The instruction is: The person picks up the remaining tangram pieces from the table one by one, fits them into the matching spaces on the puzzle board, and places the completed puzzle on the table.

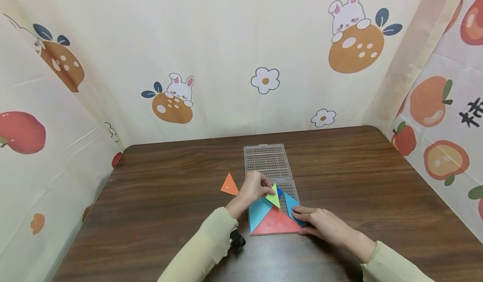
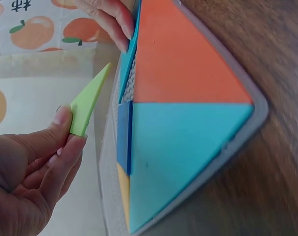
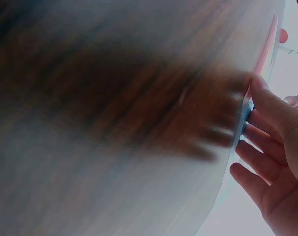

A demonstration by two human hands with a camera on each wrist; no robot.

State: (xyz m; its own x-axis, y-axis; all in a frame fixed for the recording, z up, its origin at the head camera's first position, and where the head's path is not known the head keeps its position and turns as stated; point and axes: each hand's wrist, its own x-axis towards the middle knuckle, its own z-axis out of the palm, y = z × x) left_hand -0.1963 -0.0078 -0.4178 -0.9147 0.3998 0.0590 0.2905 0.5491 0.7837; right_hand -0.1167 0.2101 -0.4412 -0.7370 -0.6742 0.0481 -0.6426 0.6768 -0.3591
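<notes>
My left hand [image 1: 252,189] pinches a light green triangle [image 1: 274,197] between thumb and fingers, raised above a hinged case's lower half [image 1: 288,185]. In the left wrist view the green triangle [image 2: 86,104] is clear of the other pieces. A coral-red triangle [image 1: 276,222], a light blue triangle [image 1: 258,211] and a small dark blue piece [image 1: 279,192] lie in the case. The left wrist view also shows a yellow piece [image 2: 123,189]. My right hand [image 1: 322,223] touches a narrow light blue piece [image 1: 289,202] with extended fingers, its thumb at the case's right front corner.
An orange triangle [image 1: 229,185] lies on the brown wooden table [image 1: 170,190], left of the case. The case's other half [image 1: 268,162], with a perforated pattern, lies flat behind. Patterned curtains [image 1: 226,64] stand along the table's back and sides.
</notes>
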